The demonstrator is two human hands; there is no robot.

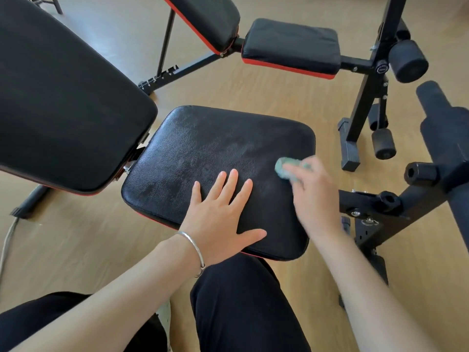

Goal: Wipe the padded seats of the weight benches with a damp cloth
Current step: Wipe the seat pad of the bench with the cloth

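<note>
Here, left hand (220,212) lies flat on seat (203,148); blurred right hand (313,199) seemingly grips green cloth (282,169)

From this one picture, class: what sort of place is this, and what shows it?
Probably a small gym: a near bench seat, a second bench behind, foam rollers, wooden floor.

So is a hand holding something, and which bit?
The right hand grips the bunched green cloth from above; blur hides which part. The left hand lies flat on the seat.
</note>
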